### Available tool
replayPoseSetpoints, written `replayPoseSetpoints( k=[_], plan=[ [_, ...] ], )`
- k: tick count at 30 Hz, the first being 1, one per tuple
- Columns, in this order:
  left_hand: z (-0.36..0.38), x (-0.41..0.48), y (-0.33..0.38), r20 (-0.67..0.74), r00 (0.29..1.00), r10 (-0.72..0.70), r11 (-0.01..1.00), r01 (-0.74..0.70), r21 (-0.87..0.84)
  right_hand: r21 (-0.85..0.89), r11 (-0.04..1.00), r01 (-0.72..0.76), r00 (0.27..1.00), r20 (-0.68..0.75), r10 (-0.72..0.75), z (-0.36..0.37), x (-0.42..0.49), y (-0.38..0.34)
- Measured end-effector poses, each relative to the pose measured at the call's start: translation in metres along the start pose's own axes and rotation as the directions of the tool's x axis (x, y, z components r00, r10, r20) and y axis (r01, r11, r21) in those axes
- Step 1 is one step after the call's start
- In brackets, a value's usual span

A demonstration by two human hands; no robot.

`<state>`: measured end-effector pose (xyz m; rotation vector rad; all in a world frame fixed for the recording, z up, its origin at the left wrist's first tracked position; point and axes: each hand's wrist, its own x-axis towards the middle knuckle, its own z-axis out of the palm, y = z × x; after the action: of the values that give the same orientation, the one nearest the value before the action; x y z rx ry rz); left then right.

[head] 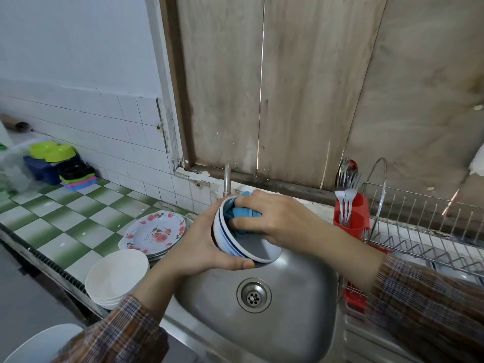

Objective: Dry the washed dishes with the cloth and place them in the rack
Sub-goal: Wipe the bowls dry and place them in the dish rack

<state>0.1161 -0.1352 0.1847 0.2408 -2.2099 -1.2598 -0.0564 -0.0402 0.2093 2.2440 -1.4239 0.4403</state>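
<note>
At the centre of the frame, above the sink [262, 320], the left hand [201, 247] clasps a white bowl [235, 244] with blue bands — palm against its outer wall, thumb along the lower rim. The bowl is tipped on its side, mouth facing right. The right hand [272, 221] reaches into that mouth, fingers closed on a bunched blue cloth [242, 213] and pressing it against the inner wall.

Left of the bowl, on the green-and-white checked counter [65, 218], lies a stack of flowered plates [154, 231]. Just below them stands a stack of plain white bowls [115, 276], touching the plates' lower edge. A white dish [39, 344] shows in the lower left corner, partly cut off.

At the right of the frame sits the wire rack [424, 231]; what lies inside it is too blurred to tell. A red holder [352, 210] at its left end carries forks and a spoon, upright. Behind the bowl a thin tap [226, 179] rises at the wall. In the upper left, coloured plastic tubs [55, 163] are piled on the counter by the tiles.
</note>
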Motion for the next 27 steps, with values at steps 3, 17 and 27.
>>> replayPoseSetpoints(
  k=[3,17,27],
  plan=[
    [-0.005,0.0,-0.002,-0.078,0.997,0.027,1.0,-0.027,-0.003,0.197,0.968,-0.158,0.984,0.119,0.136,-0.007,0.006,-0.008],
    [0.029,-0.011,-0.015,-0.179,0.975,0.133,0.986,-0.111,0.125,0.903,-0.059,-0.425,0.718,0.376,0.585,-0.005,-0.003,-0.039],
    [0.039,-0.024,-0.005,-0.195,0.976,0.096,0.995,-0.085,0.06,-0.027,0.999,-0.023,1.0,-0.004,0.023,-0.006,-0.025,-0.012]
  ],
)
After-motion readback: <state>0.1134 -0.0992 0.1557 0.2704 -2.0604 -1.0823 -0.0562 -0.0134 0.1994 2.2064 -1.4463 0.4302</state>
